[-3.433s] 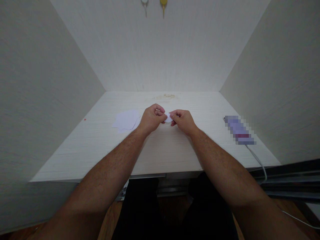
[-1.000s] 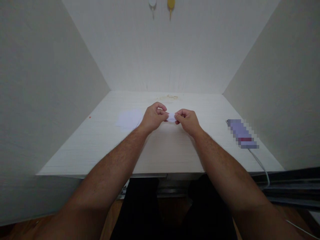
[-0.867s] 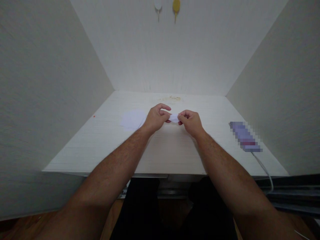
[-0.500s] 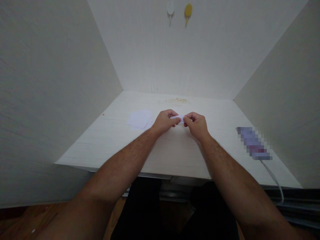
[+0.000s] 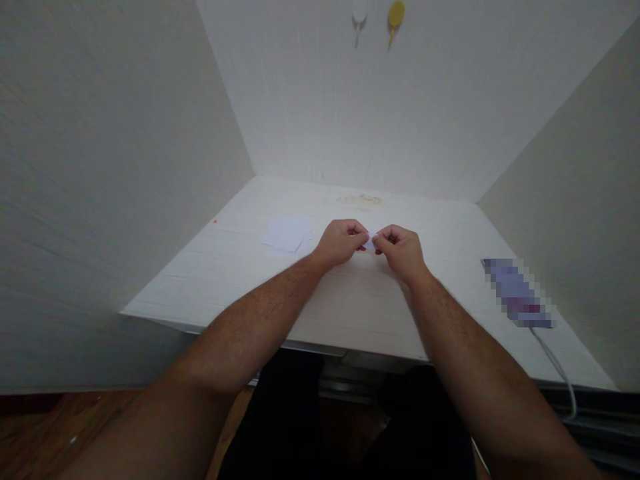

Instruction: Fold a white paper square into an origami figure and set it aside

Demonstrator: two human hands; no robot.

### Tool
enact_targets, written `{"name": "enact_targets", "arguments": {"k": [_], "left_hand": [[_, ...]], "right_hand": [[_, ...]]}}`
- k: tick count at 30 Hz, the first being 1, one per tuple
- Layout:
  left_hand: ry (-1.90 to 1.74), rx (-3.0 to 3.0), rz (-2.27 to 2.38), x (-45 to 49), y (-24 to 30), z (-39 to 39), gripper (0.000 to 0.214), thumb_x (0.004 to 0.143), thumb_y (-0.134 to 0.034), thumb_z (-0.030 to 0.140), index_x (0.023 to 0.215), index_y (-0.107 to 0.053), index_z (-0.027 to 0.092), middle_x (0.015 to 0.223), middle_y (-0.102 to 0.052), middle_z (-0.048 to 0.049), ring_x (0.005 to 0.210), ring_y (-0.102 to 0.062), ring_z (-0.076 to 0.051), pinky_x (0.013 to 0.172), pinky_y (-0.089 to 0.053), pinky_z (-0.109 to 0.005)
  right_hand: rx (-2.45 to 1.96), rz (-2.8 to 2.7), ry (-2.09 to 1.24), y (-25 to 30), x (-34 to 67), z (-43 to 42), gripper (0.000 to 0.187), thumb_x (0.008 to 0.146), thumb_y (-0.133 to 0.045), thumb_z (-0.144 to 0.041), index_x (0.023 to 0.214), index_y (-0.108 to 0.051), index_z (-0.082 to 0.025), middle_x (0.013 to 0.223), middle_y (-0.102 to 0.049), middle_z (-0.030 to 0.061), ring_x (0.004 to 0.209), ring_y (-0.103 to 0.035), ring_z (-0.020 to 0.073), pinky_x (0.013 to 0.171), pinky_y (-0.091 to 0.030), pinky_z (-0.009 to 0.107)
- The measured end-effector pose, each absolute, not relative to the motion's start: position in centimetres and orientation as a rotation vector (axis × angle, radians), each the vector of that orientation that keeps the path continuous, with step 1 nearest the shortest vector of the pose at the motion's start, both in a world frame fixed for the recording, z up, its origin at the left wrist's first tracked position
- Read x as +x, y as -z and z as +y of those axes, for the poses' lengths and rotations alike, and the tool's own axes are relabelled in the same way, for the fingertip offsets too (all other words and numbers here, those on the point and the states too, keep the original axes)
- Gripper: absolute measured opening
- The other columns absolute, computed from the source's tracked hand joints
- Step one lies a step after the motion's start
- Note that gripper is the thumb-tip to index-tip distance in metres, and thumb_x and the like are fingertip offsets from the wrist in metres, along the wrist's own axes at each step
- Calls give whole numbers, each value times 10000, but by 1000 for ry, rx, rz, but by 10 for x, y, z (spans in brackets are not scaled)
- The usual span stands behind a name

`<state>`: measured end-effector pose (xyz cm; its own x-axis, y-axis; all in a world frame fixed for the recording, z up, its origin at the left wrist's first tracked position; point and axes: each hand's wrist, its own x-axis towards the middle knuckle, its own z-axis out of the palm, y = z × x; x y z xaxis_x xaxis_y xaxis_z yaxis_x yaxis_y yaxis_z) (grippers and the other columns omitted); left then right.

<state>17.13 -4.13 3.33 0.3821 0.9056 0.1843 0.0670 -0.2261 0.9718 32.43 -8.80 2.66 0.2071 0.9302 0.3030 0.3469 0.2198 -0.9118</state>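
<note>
My left hand [image 5: 340, 241] and my right hand [image 5: 403, 251] meet over the middle of the white table [image 5: 240, 287]. Both pinch a small piece of white paper [image 5: 369, 243] between thumb and fingers. Most of the paper is hidden by my fingertips; only a small strip shows between the hands. A small stack of white paper sheets [image 5: 287, 234] lies flat on the table, just left of my left hand.
A blurred flat device [image 5: 517, 301] lies near the table's right edge, with a white cable [image 5: 557, 367] running off the front. White walls close in the table on three sides. A white hook [image 5: 359, 13] and a yellow hook [image 5: 396, 15] hang on the back wall. A brownish stain [image 5: 363, 199] marks the table's far side.
My hands have drawn closer together, so less of the paper shows between them. The view has swung left, shifting everything rightward in the picture.
</note>
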Motion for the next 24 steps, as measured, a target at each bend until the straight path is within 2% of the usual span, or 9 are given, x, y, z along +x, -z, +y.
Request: {"name": "enact_targets", "arguments": {"k": [8, 15, 20, 24], "left_hand": [[-969, 1645, 914, 168, -34, -39, 76, 783, -606, 129, 767, -677, 106, 626, -669, -23, 548, -627, -93, 534, -493, -191], [-941, 1535, 922, 168, -41, -41, 82, 765, -589, 85, 718, -652, 109, 596, -648, -16, 526, -628, -96, 520, -480, -193], [-948, 1597, 904, 169, -35, -41, 65, 755, -654, 169, 717, -644, 118, 599, -650, -22, 539, -636, -110, 515, -490, -203], [-908, 1595, 835, 168, -32, -41, 101, 754, -668, 173, 683, -627, 115, 604, -649, -22, 545, -637, -108, 529, -514, -215]], "right_hand": [[-1330, -1292, -740, -25, 328, -87, 146, 688, -675, -310, 673, -645, -168, 556, -633, 2, 501, -550, 122, 518, -402, 259], [-1389, -1301, -697, -27, 328, -87, 163, 686, -676, -320, 686, -676, -156, 556, -635, 10, 488, -521, 116, 497, -388, 259], [-1401, -1278, -699, -29, 325, -89, 161, 668, -686, -319, 655, -656, -161, 545, -629, 9, 491, -526, 120, 492, -385, 257], [-1364, -1301, -789, -28, 324, -90, 218, 657, -717, -367, 654, -631, -167, 542, -611, 0, 500, -541, 120, 485, -386, 249]]}}
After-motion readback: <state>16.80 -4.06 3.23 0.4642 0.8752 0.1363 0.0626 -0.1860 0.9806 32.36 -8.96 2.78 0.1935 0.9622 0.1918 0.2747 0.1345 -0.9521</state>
